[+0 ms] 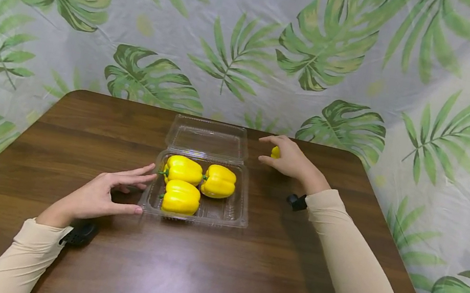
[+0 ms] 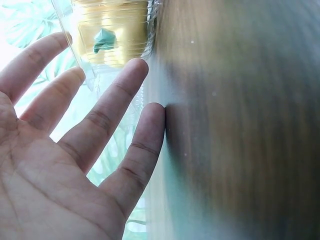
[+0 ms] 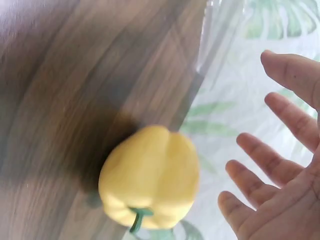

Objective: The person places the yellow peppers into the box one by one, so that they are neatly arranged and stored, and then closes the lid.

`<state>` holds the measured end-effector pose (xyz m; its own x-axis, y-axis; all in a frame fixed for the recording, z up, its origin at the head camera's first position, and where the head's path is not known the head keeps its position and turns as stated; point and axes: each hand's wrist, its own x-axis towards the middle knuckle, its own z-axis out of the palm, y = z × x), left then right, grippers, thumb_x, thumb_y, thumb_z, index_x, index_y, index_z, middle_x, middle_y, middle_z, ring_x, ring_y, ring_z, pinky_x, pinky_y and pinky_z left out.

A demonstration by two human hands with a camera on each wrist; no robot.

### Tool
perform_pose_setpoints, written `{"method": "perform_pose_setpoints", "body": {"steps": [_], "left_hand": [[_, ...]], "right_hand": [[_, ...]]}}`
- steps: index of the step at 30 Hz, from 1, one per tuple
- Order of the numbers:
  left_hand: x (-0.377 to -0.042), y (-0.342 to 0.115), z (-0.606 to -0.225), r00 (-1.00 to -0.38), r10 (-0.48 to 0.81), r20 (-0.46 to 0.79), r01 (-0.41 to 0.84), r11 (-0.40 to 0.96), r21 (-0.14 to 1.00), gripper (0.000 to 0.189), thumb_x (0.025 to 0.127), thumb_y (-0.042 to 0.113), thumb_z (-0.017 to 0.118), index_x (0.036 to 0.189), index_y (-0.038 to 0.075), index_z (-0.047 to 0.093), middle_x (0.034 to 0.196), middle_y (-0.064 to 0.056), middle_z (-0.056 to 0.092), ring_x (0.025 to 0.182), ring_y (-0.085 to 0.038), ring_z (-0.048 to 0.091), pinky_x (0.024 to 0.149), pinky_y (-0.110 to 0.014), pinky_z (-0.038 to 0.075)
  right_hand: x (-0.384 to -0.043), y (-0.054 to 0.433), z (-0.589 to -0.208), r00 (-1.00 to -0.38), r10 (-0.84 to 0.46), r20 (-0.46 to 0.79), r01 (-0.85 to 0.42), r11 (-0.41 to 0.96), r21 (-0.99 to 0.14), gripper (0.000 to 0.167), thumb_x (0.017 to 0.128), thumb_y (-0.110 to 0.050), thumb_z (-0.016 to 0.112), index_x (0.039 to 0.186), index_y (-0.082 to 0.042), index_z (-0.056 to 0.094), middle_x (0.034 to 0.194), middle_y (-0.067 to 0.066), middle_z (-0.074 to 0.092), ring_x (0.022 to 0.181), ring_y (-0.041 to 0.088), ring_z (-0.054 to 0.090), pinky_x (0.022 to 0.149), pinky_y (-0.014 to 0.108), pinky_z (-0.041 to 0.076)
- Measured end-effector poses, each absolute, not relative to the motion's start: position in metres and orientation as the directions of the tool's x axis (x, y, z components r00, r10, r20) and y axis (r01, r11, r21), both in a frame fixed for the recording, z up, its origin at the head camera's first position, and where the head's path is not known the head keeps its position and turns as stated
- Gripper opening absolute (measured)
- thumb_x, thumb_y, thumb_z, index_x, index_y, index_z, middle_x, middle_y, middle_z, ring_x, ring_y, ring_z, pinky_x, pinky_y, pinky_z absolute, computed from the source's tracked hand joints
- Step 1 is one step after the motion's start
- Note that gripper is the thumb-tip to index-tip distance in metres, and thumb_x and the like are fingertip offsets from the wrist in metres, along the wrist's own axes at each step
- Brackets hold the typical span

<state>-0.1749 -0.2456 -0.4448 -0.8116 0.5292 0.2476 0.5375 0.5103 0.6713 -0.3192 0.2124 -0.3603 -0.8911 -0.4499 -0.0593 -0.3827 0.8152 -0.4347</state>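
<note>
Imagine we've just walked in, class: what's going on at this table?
A person's left hand is at the left edge of an open clear container holding three yellow peppers. Their right hand is spread beside a fourth yellow pepper, which lies ungripped on the table, outside the container.

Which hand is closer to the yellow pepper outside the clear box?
Right. The right hand is close beside that pepper, not gripping it. The left hand is farther, at the left side of the box.

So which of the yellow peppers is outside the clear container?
The yellow pepper near the right hand: it alone sits directly on the table, while the other three peppers lie inside the clear container.
</note>
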Motion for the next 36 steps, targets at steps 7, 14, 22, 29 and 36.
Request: {"method": "perform_pose_setpoints", "body": {"steps": [7,14,22,29,36], "left_hand": [[-0.175,-0.245,-0.444,-0.812,0.529,0.246,0.536,0.509,0.673,0.076,0.090,0.028,0.090,0.156,0.013,0.057,0.171,-0.005,0.045,0.121,-0.005,0.069,0.099,-0.035,0.061],[-0.175,-0.244,-0.444,-0.813,0.530,0.242,0.534,0.511,0.674,0.076,0.090,0.028,0.090,0.157,0.012,0.057,0.171,-0.005,0.045,0.122,-0.004,0.069,0.099,-0.035,0.061],[-0.175,-0.245,-0.444,-0.816,0.527,0.237,0.527,0.512,0.678,0.076,0.090,0.028,0.089,0.157,0.013,0.057,0.171,-0.005,0.044,0.122,-0.005,0.069,0.099,-0.036,0.061],[-0.175,-0.244,-0.444,-0.814,0.529,0.240,0.531,0.510,0.676,0.075,0.090,0.028,0.090,0.156,0.011,0.058,0.171,-0.006,0.045,0.122,-0.006,0.070,0.099,-0.036,0.061],[-0.174,-0.244,-0.443,-0.812,0.531,0.241,0.533,0.508,0.676,0.075,0.090,0.027,0.090,0.155,0.010,0.058,0.171,-0.007,0.045,0.121,-0.004,0.069,0.099,-0.036,0.061]], "right_hand": [[-0.328,0.232,-0.362,-0.918,-0.390,-0.069,-0.331,0.851,-0.409,0.057,0.107,-0.029,0.066,0.159,-0.012,0.051,0.166,0.027,0.039,0.150,0.049,0.039,0.119,0.063,0.041],[-0.331,0.244,-0.367,-0.935,-0.343,-0.095,-0.290,0.889,-0.355,0.059,0.106,-0.026,0.067,0.160,-0.011,0.049,0.164,0.031,0.037,0.147,0.056,0.035,0.115,0.068,0.042],[-0.335,0.249,-0.370,-0.939,-0.320,-0.125,-0.260,0.900,-0.349,0.064,0.106,-0.026,0.067,0.163,-0.010,0.043,0.164,0.033,0.036,0.148,0.055,0.035,0.119,0.069,0.036],[-0.335,0.257,-0.370,-0.939,-0.316,-0.135,-0.250,0.898,-0.362,0.065,0.106,-0.026,0.068,0.163,-0.007,0.044,0.158,0.032,0.044,0.141,0.049,0.044,0.117,0.065,0.040],[-0.333,0.261,-0.369,-0.938,-0.313,-0.150,-0.243,0.901,-0.360,0.063,0.106,-0.025,0.068,0.161,-0.005,0.046,0.154,0.032,0.046,0.140,0.049,0.044,0.118,0.065,0.040]]}}
